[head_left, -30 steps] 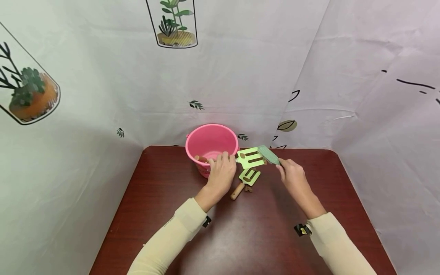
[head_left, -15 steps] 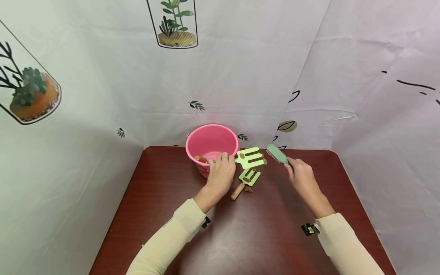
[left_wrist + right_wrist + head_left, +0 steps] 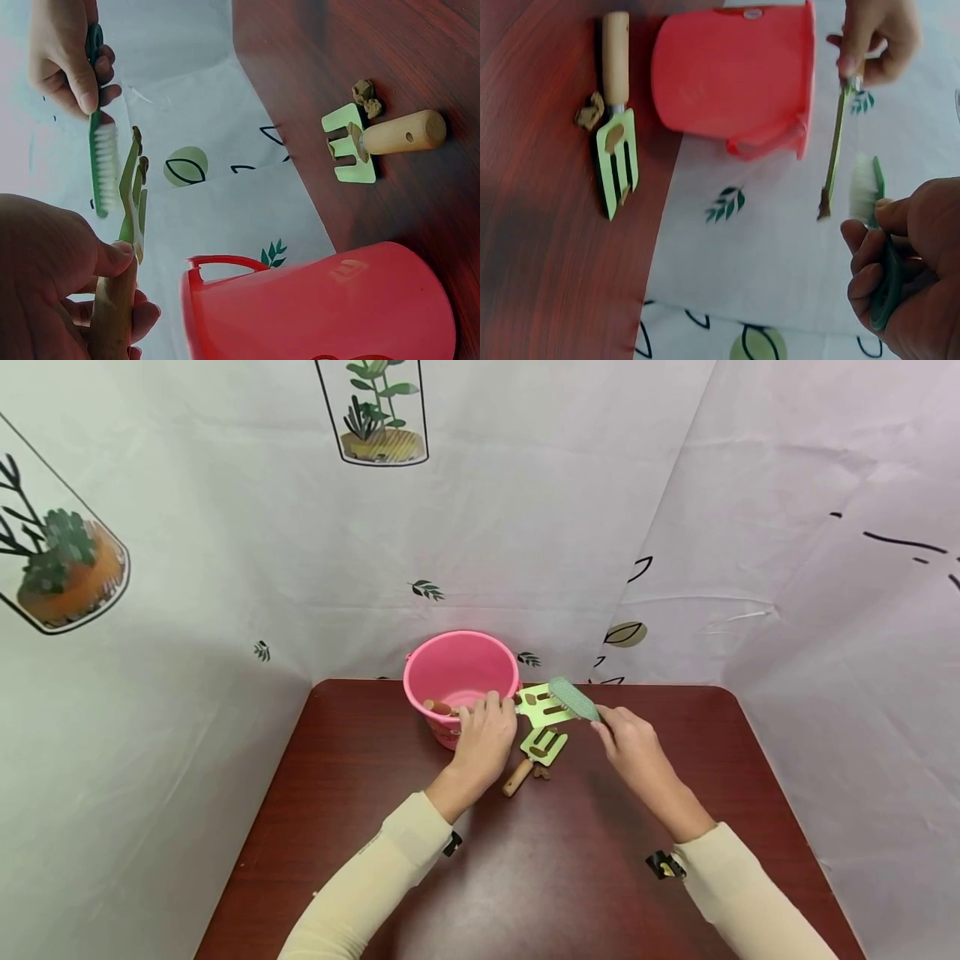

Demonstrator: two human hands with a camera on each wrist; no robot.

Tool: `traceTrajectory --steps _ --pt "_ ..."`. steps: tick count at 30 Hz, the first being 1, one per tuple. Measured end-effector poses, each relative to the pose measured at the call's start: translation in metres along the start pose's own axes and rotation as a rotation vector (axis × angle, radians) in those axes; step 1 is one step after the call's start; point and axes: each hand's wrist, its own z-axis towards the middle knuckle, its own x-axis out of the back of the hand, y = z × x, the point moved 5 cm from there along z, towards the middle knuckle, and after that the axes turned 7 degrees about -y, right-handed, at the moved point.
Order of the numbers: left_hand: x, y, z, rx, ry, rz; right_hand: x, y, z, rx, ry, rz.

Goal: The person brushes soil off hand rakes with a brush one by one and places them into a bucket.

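My left hand (image 3: 483,737) grips the wooden handle of a garden hand fork (image 3: 129,217), raised beside the bucket's rim. Its light green tines carry brown, dirt-like bits. In my right hand (image 3: 637,742) is a green scrub brush (image 3: 573,698) with pale bristles (image 3: 862,193), held by its handle. The bristles face the fork's tines, and the right wrist view shows a small gap between them. On the table lies a second green hand tool (image 3: 617,142) with a wooden handle, brown bits stuck to its head too.
A pink bucket (image 3: 731,75) stands upright at the back of the dark red-brown table (image 3: 360,793), just behind my left hand. Brown clumps (image 3: 366,97) lie beside the second tool. White cloth walls (image 3: 525,527) with plant prints close in the back and sides.
The brush moved away to the right of the fork half a second ago, and is now back left over its tines. My left hand and the fork have stayed nearly still.
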Motion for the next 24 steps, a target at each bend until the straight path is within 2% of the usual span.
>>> traceTrajectory --steps 6,13,18,24 --pt "-0.001 0.002 0.001 0.005 0.004 0.007 -0.01 -0.016 0.005 0.015 -0.048 0.007" --pt "-0.001 0.004 0.002 0.009 0.041 0.017 -0.018 -0.03 0.007 0.066 -0.043 -0.021" --pt "0.002 0.005 0.002 0.014 0.071 0.043 -0.022 -0.032 0.007 0.073 -0.032 -0.066" --pt "0.003 0.005 0.002 0.018 0.041 0.039 -0.023 -0.029 0.009 0.08 -0.017 -0.092"
